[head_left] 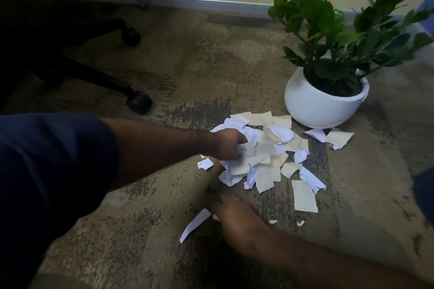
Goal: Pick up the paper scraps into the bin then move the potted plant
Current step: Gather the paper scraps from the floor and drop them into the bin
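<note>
Carpet [164, 58]: mottled tan and grey, it carries everything in view. No bin is visible in this view, so where the scraps must go cannot be told.

Office chair base [98, 77]: black legs and castors, far left, well apart from the work area.

Potted plant [326, 98]: glossy green leaves in a round white pot, far right, near the wall. The pot appears tilted toward the camera, though the wide lens may account for that. It stands at the far-right edge of the paper pile, and a few scraps lie touching or just under its near side. Judgement: the plant stays put until the paper is cleared, since the scraps crowd its base.

Paper scraps [270, 155]: torn white and cream pieces heaped in the centre, just near-left of the pot. Stragglers spread out: a long cream piece [304, 197] to the near right, a narrow white strip [195, 224] to the near left, two tiny bits nearer still.

Left hand [229, 144]: reaches in from the left and is closed on a bunch of scraps at the left edge of the heap. The fist sits in the pile itself. Judgement: gathering a handful rather than single pieces.

Right hand [237, 218]: lies low over the carpet, near side of the heap, blurred, fingers spread loosely. The white strip is just beside it on the left, and a white edge shows at its fingertips. Whether it grips anything I cannot tell.
</note>
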The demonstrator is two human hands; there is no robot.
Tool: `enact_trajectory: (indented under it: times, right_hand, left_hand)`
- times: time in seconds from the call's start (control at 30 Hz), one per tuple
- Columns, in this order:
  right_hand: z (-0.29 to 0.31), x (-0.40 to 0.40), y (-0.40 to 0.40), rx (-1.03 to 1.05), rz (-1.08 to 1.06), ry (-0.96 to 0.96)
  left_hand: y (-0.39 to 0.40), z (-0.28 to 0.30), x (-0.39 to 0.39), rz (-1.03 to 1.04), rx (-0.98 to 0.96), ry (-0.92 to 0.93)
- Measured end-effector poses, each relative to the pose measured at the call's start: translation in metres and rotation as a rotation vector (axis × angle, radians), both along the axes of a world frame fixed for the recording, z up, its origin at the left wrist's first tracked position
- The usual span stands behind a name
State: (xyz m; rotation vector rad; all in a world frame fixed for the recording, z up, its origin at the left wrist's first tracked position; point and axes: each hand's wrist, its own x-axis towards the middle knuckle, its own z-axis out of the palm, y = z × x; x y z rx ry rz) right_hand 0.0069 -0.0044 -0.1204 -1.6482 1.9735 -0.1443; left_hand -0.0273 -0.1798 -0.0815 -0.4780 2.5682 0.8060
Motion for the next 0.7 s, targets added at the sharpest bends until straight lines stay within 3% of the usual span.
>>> enact_trajectory:
  times: [0.27, 0.43, 0.57, 0.7]
  right_hand:
    - [0.007, 0.027, -0.01, 0.114, 0.303, -0.029]
    - [0.002, 0.003, 0.0, 0.207, 0.1, -0.039]
    - [0.008, -0.047, 0.021, 0.188, -0.099, -0.192]
    - [0.022, -0.08, 0.043, 0.082, -0.254, -0.049]
  left_hand:
    - [0.002, 0.002, 0.003, -0.001, 0.008, -0.02]
    - [0.007, 0.001, -0.001, -0.016, -0.001, -0.007]
    - [0.015, 0.004, -0.007, -0.041, 0.011, 0.004]
    - [0.023, 0.005, -0.011, -0.035, 0.028, 0.022]
